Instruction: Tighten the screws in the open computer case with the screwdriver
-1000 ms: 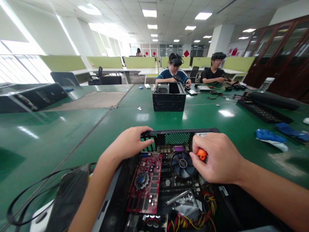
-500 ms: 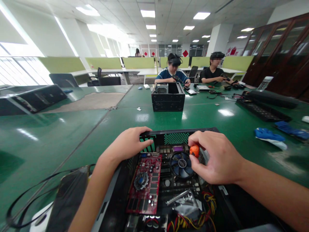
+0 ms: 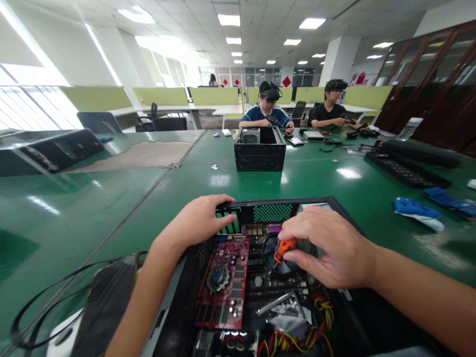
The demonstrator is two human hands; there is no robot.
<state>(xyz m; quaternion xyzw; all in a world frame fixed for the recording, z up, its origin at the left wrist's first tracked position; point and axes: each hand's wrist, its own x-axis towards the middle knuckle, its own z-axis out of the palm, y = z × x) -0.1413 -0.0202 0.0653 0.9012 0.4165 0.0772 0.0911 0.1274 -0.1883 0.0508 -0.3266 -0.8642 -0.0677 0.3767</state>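
Observation:
An open black computer case (image 3: 316,200) lies in front of me, its inside facing up. My left hand (image 3: 203,218) holds its far rim at the left, fingers over the edge and thumb inside by the slots. Pinched between the thumb and fingers of my right hand (image 3: 327,245) is an orange-handled screwdriver (image 3: 284,249), tilted above the round cooling fan (image 3: 270,263); its tip is hard to make out. Left of the fan sits a red graphics card (image 3: 238,287). Nearer to me are bundled coloured cables (image 3: 282,342) and a silvery metal piece (image 3: 286,310).
A second black case (image 3: 259,157) stands farther up the green table (image 3: 178,193). Blue-and-white gloves (image 3: 416,210) and black panels (image 3: 405,168) lie at the right. A black strap (image 3: 22,307) loops at the lower left. Two people (image 3: 266,111) work across the table.
My right hand has moved slightly left, bringing the screwdriver from beside the fan to over it and tilting it so more of its orange handle shows. My left hand has stayed put.

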